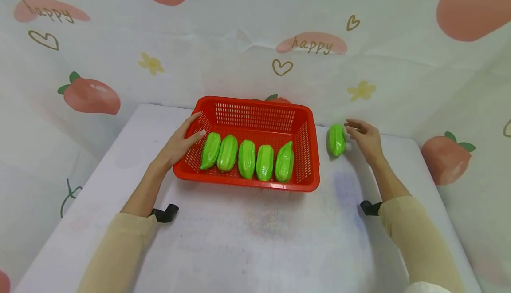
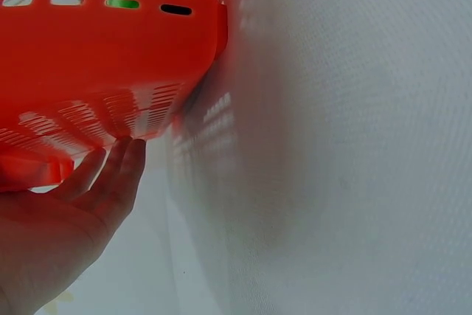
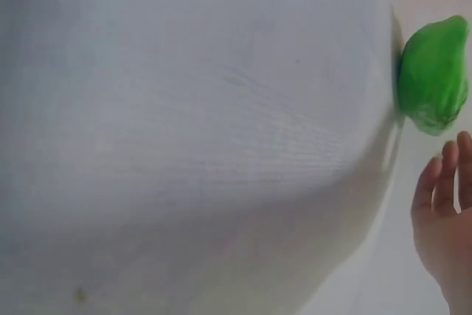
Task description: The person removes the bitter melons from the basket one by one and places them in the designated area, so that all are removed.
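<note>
A red plastic basket point(image 1: 243, 186) holds several glossy green ridged pieces point(image 1: 246, 160) that look like model bitter melons, set side by side in a row. At its left end my left hand point(image 1: 178, 144) holds the rim, thumb over the edge and fingers along the outer side wall, as the left wrist view shows. Another green bitter melon point(image 1: 337, 140) lies on the table right of the basket. Just right of that piece is my right hand point(image 1: 366, 140), fingers loosely extended and holding nothing. A small gap separates its fingertips from the melon point(image 3: 434, 75) in the right wrist view.
A white cloth covers the table point(image 1: 255, 235), with faint stains in front of the basket. Behind and beside it hangs a white curtain point(image 1: 239, 62) printed with peaches, hearts and the word happy. Black bands with mounts point(image 1: 165, 213) sit on both wrists.
</note>
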